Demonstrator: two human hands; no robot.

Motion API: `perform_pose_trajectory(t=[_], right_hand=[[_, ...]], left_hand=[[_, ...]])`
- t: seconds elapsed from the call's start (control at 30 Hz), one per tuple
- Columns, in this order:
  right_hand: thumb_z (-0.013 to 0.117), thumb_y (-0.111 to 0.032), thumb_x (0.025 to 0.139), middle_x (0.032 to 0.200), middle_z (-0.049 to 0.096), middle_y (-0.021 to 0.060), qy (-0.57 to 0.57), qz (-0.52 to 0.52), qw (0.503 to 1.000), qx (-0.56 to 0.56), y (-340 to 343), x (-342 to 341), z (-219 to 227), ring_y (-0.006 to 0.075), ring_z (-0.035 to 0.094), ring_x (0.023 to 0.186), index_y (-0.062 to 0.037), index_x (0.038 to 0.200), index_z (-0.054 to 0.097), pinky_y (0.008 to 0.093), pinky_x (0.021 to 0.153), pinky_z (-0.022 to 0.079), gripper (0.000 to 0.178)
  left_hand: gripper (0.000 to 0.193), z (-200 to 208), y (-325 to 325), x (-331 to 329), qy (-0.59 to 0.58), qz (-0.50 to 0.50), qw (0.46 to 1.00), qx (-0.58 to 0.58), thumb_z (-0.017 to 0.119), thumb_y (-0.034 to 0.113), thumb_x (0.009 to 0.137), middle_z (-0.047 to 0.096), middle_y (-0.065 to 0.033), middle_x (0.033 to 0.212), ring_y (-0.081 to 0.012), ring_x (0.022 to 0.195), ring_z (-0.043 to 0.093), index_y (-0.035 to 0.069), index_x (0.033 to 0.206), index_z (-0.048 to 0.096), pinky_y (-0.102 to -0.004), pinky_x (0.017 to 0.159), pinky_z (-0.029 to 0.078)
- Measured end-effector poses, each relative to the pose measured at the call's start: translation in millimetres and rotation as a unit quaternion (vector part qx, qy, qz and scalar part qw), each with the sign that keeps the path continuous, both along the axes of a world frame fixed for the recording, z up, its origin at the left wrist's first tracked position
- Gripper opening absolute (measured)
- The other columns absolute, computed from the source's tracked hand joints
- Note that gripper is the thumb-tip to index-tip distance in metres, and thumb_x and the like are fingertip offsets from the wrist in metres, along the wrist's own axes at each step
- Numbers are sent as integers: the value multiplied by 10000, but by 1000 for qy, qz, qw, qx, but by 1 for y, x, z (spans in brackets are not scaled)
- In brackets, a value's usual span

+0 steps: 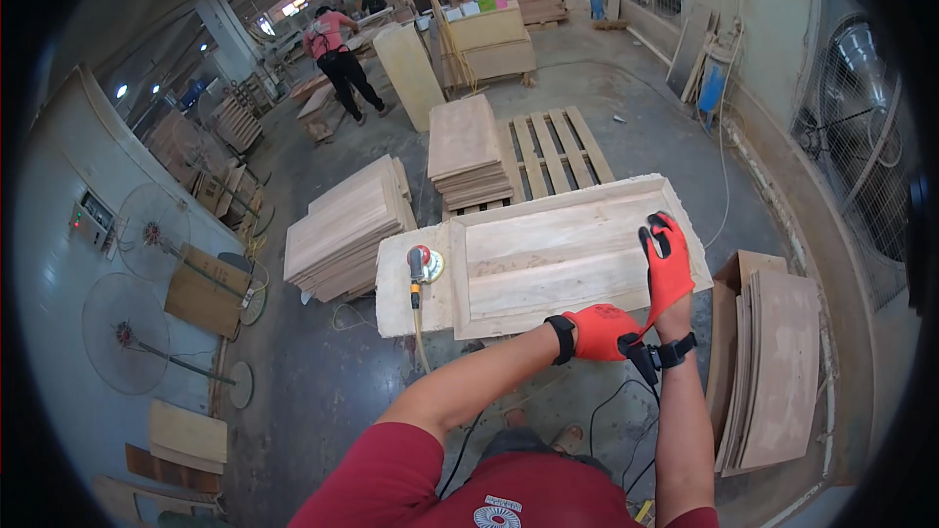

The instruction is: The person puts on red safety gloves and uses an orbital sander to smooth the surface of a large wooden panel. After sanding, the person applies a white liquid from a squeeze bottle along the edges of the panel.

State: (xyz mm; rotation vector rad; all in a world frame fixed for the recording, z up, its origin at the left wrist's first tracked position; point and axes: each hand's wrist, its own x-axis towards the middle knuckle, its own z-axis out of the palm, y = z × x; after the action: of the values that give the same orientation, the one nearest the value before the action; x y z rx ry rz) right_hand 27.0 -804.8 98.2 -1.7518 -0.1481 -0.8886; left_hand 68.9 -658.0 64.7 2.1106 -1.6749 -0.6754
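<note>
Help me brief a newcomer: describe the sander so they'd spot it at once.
Find the pale workbench at the picture's centre. On its left end, outside the raised wooden frame, lies the sander. Its round red top and trailing hose set it apart from the bare wood around it.

Here the left hand pinches the red glove on the right hand, sander lying leftward.

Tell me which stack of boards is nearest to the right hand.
The stack at the picture's lower right, beside the wall; all the others lie farther from the right hand.
</note>
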Motion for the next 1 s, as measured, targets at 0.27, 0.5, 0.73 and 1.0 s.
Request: perform_pose_trajectory(t=[0.27,0.5,0.73,1.0], right_hand=[[583,-132,1052,1464,545,159,155,89,981,72,29,-17,-7,246,476,1409,-6,1450,502,366,1194,344,425],[601,-60,1024,1537,506,131,86,-48,994,53,2,-10,-59,235,510,1394,1,1395,567,335,1145,433,378],[731,-379,866,1499,483,249,239,-208,876,-363,-12,-3,-20,403,448,1388,5,1298,582,483,1186,298,596],[728,-333,789,1606,404,169,389,-155,722,-551,1,-21,-12,377,371,1478,-120,1460,504,523,1215,241,739]], left_hand=[[274,-6,28,-9,-72,5,996,-54,690,268,853,696,-100,1088,-326,1103,625,130,1090,684,-449,962,485],[357,11,36,3,17,101,988,-112,761,247,807,727,-151,1070,-356,1028,676,104,1130,711,-449,927,527],[307,38,11,0,34,263,939,-220,837,169,788,729,-110,963,-298,869,703,54,1048,721,-364,804,543],[297,22,-13,-9,-112,224,967,-46,656,364,903,711,-140,898,-366,843,672,68,902,663,-475,764,512]])
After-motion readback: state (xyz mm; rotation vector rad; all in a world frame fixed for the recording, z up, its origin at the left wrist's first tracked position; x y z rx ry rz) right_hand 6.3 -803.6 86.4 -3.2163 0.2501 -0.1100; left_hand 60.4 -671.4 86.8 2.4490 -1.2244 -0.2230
